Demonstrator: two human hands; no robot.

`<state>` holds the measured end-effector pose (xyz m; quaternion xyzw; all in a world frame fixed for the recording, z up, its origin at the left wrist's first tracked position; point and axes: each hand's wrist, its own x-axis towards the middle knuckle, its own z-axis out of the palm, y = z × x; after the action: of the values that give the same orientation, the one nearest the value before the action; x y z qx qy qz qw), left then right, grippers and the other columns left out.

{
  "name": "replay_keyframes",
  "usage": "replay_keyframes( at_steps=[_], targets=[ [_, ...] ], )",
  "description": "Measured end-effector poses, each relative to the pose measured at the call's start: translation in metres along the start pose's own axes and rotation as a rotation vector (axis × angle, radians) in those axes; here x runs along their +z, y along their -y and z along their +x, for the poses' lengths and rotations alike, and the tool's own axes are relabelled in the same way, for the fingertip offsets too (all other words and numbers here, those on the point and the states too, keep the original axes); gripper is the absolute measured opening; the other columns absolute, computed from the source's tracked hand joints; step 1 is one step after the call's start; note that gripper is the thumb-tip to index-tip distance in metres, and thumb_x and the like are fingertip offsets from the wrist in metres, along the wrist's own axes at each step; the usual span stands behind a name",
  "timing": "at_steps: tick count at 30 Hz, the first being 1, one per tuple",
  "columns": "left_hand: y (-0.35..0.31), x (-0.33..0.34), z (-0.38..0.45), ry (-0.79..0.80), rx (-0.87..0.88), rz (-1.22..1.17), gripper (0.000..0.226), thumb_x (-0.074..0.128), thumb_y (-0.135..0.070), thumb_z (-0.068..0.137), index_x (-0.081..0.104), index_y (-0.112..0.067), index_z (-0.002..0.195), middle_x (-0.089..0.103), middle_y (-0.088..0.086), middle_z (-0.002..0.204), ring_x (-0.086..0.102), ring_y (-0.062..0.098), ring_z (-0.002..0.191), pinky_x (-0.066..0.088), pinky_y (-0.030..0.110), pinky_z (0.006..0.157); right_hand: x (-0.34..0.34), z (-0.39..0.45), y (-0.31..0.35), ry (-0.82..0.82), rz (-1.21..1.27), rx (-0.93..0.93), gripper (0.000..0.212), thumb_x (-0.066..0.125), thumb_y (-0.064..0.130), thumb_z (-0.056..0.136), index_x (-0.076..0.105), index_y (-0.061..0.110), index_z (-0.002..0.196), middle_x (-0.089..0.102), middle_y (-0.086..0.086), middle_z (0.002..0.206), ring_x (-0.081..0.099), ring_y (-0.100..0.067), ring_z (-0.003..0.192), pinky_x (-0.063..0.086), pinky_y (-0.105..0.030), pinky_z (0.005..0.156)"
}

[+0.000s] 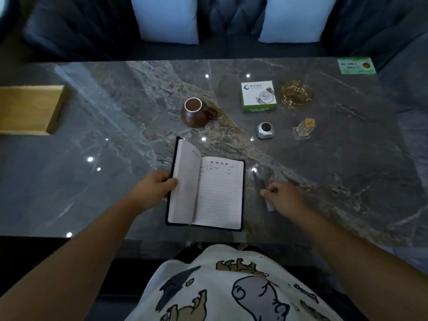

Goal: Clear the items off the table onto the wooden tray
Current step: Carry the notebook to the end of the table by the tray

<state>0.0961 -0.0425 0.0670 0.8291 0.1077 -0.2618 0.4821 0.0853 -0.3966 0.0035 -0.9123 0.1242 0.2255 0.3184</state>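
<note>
— What sits at the centre of the marble table [347,181]?

— An open notebook [208,193], lined pages up, near the front edge. The left hand [154,188] grips its left cover and pages, thumb on top, lifting that side.

— And the right hand [283,196]?

— Its fingers curl around a dark pen [260,181] lying just right of the notebook, low on the table.

— What lies farther out?

— A brown cup [194,112] upside down beyond the notebook; a small silver object [265,130]; a white-and-green box [258,96]; an amber glass dish [296,93]; a clear toothpick holder [304,128]; a green card [355,65] at the far right corner.

— The wooden tray [54,110]?

— At the table's far left edge, well apart from everything.
</note>
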Motion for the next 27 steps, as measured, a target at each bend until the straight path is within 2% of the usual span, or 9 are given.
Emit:
replay_keyframes(
  at_steps=[3,7,13,18,22,27],
  targets=[
    [0.012,-0.014,-0.001,-0.017,-0.006,-0.055,0.017,0.052,-0.021,0.093,0.066,-0.022,0.084,0.070,-0.011,0.074,0.066,0.001,0.066,0.047,0.012,0.052,0.026,-0.004,0.042,-0.010,0.085,-0.037,0.017,0.069,0.034,0.083,0.063,0.023,0.072,0.065,0.005,0.072,0.061,-0.011,0.067,0.048,-0.028,0.063],
    [0.023,-0.023,0.001,-0.005,-0.006,-0.084,0.019,0.052,-0.019,0.093,0.066,-0.015,0.082,0.067,-0.010,0.064,0.062,-0.001,0.057,0.044,0.011,0.047,0.054,-0.010,0.083,-0.031,0.188,-0.080,0.020,0.071,0.037,0.082,0.058,0.029,0.069,0.062,0.012,0.068,0.058,-0.003,0.063,0.039,-0.022,0.054],
    [0.038,-0.033,0.006,0.053,-0.027,-0.138,0.020,0.051,-0.024,0.092,0.070,-0.017,0.087,0.074,-0.003,0.081,0.069,0.009,0.072,0.050,0.019,0.059,0.088,-0.014,0.118,-0.035,0.196,-0.055,0.021,0.070,0.040,0.081,0.058,0.028,0.069,0.062,0.012,0.070,0.056,-0.002,0.066,0.038,-0.020,0.055],
    [0.048,-0.036,0.011,0.106,-0.044,-0.190,0.021,0.052,-0.024,0.094,0.069,-0.014,0.097,0.074,0.004,0.094,0.070,0.019,0.087,0.055,0.036,0.077,0.110,-0.015,0.133,-0.015,0.103,-0.018,0.025,0.066,0.043,0.084,0.061,0.020,0.076,0.062,0.009,0.072,0.058,-0.010,0.067,0.046,-0.027,0.057],
    [0.051,-0.038,0.011,0.120,-0.044,-0.198,0.019,0.052,-0.027,0.094,0.070,-0.018,0.094,0.074,0.002,0.094,0.070,0.018,0.087,0.056,0.035,0.076,0.118,-0.013,0.140,0.033,0.055,-0.001,0.026,0.067,0.042,0.083,0.062,0.017,0.077,0.065,0.003,0.072,0.061,-0.015,0.068,0.049,-0.031,0.062],
    [0.057,-0.044,0.012,0.138,-0.051,-0.217,0.020,0.053,-0.031,0.092,0.072,-0.026,0.089,0.074,-0.002,0.095,0.070,0.017,0.089,0.054,0.039,0.082,0.117,-0.008,0.140,0.108,0.096,0.015,0.028,0.070,0.043,0.081,0.062,0.016,0.076,0.068,-0.001,0.065,0.066,-0.015,0.061,0.054,-0.033,0.063]
  ],
)
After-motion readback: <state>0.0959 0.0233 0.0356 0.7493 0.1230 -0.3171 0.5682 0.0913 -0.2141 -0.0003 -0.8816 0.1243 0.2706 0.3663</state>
